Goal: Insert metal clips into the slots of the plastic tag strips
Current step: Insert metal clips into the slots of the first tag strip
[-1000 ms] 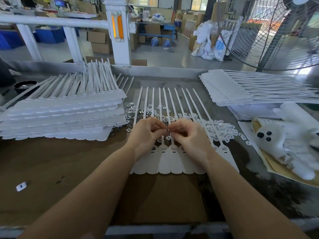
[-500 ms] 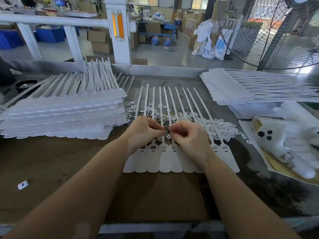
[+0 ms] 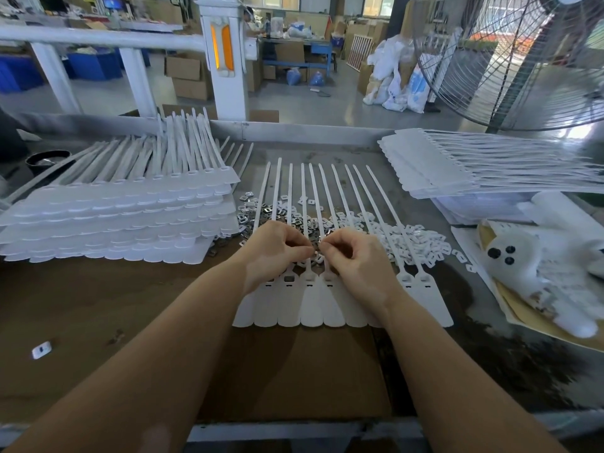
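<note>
A white plastic tag strip [image 3: 313, 308], a row of joined tags with long thin tails pointing away, lies flat on the bench before me. A heap of small metal clips [image 3: 277, 217] and white plastic pieces [image 3: 421, 243] lies under the tails. My left hand [image 3: 274, 250] and my right hand [image 3: 356, 259] meet fingertip to fingertip over the strip's slots near its middle, pinching something small between them, likely a metal clip; the fingers hide it. Several slots to the left and right show as dark marks.
A tall stack of tag strips [image 3: 114, 220] fills the left of the bench. Another stack [image 3: 457, 165] rests at the back right over a clear box. White gloves on paper [image 3: 539, 273] lie at right. A loose white piece [image 3: 41, 349] sits near left. A large fan [image 3: 510, 60] stands behind.
The tag strip has slid slightly to the left under my hands. Both hands stay pinched together at the slots, shifted a little along the row.
</note>
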Demonstrator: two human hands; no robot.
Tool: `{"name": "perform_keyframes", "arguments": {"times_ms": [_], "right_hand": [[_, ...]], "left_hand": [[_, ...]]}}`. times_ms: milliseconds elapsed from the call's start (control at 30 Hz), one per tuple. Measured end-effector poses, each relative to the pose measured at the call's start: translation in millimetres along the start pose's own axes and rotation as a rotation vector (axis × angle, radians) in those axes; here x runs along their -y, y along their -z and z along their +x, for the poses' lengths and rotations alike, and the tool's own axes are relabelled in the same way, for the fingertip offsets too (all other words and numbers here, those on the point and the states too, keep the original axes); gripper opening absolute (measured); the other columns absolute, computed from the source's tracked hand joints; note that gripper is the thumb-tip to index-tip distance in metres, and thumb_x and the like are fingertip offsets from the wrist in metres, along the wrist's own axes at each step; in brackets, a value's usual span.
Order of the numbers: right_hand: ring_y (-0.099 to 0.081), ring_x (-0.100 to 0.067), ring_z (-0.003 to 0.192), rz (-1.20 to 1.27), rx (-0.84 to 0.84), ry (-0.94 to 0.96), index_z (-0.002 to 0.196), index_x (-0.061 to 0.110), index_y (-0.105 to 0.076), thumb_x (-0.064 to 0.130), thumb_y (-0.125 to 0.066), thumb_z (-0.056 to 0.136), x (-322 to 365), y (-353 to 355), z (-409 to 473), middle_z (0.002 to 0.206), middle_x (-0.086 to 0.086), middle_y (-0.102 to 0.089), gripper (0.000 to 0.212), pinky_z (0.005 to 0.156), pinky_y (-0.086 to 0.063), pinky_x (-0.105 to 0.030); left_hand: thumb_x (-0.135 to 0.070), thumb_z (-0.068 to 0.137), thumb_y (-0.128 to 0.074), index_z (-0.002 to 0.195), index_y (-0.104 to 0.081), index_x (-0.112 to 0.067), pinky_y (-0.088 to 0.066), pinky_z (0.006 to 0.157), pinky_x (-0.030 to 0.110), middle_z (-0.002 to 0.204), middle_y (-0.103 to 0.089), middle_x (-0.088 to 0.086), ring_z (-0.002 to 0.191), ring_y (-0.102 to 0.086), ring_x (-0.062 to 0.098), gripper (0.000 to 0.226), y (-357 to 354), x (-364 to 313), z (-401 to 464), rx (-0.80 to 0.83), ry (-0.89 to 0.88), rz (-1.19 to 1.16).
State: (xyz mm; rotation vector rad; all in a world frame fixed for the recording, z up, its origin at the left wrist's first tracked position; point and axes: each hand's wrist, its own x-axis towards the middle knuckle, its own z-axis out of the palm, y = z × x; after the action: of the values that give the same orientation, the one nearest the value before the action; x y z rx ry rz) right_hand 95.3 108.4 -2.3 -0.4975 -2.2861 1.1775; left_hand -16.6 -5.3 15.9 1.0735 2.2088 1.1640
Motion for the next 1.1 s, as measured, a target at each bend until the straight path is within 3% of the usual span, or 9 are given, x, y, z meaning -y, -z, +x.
{"name": "perform_keyframes", "arguments": {"times_ms": [67,167,333,500,667,800,967,1100], "right_hand": [[-0.061,-0.02,0.073,0.018,-0.041,-0.016,0.082,0.015,-0.067,0.021,-0.061,0.089,0.2,0.8,-0.8,0.07,0.0,-0.063,0.011,0.074,-0.053,-0.042],[-0.06,-0.017,0.07,0.049,-0.048,-0.03,0.08,0.015,-0.066,0.02,-0.062,0.088,0.9,0.9,-2.1,0.068,0.0,-0.063,0.011,0.072,-0.053,-0.039],[-0.06,-0.012,0.07,0.046,-0.054,-0.031,0.078,0.016,-0.068,0.015,-0.065,0.084,0.8,0.6,-2.3,0.069,0.004,-0.064,0.006,0.069,-0.053,-0.029],[-0.06,-0.007,0.069,0.043,-0.055,-0.027,0.076,0.019,-0.067,0.015,-0.066,0.083,-1.8,-0.2,-2.4,0.07,0.006,-0.064,0.008,0.067,-0.05,-0.021],[-0.06,-0.007,0.069,0.056,-0.052,-0.027,0.074,0.021,-0.067,0.015,-0.066,0.083,-2.6,-0.9,-2.1,0.068,0.008,-0.063,0.011,0.066,-0.05,-0.022],[-0.058,-0.005,0.066,0.069,-0.056,-0.029,0.074,0.021,-0.067,0.015,-0.066,0.083,-3.6,-1.2,-2.2,0.067,0.009,-0.061,0.01,0.064,-0.048,-0.019],[-0.057,-0.003,0.065,0.085,-0.067,-0.032,0.074,0.02,-0.067,0.015,-0.066,0.083,-4.1,-0.8,-2.8,0.066,0.009,-0.061,0.01,0.061,-0.045,-0.015],[-0.058,-0.005,0.065,0.09,-0.064,-0.031,0.075,0.02,-0.067,0.014,-0.066,0.083,-3.3,-1.8,-2.4,0.066,0.007,-0.061,0.009,0.06,-0.046,-0.016]], "left_hand": [[-0.021,0.085,-0.067,0.085,-0.071,-0.019,-0.046,0.061,0.017,0.078,-0.068,0.002,0.068,-0.057,0.01,0.005,4.0,-1.9,0.9,0.062,0.03,0.027],[-0.023,0.082,-0.07,0.077,-0.071,-0.023,-0.039,0.05,0.011,0.07,-0.066,-0.005,0.057,-0.052,0.002,0.006,9.1,-6.4,2.5,0.155,0.031,0.135],[-0.026,0.081,-0.07,0.078,-0.073,-0.017,-0.044,0.06,0.027,0.077,-0.069,0.009,0.062,-0.052,0.014,0.01,11.9,-10.9,5.9,0.245,0.047,0.192],[-0.024,0.081,-0.07,0.068,-0.069,-0.023,-0.037,0.048,0.016,0.064,-0.061,-0.003,0.053,-0.048,0.008,0.012,13.7,-11.9,7.3,0.273,0.069,0.209],[-0.021,0.077,-0.074,0.082,-0.074,-0.012,-0.039,0.056,0.019,0.07,-0.064,0.0,0.061,-0.052,0.009,0.01,12.0,-11.7,7.3,0.274,0.06,0.213],[-0.02,0.074,-0.076,0.072,-0.072,-0.02,-0.039,0.055,0.015,0.065,-0.065,-0.006,0.061,-0.054,0.005,0.004,11.5,-9.3,7.0,0.249,0.048,0.19],[-0.017,0.071,-0.079,0.063,-0.07,-0.023,-0.042,0.057,0.022,0.066,-0.066,0.0,0.063,-0.055,0.012,0.013,10.2,-6.2,6.3,0.215,0.044,0.162],[-0.021,0.069,-0.08,0.067,-0.074,-0.022,-0.039,0.05,0.011,0.063,-0.068,-0.007,0.055,-0.054,-0.002,0.006,13.1,-5.3,5.0,0.212,0.055,0.149]]}}
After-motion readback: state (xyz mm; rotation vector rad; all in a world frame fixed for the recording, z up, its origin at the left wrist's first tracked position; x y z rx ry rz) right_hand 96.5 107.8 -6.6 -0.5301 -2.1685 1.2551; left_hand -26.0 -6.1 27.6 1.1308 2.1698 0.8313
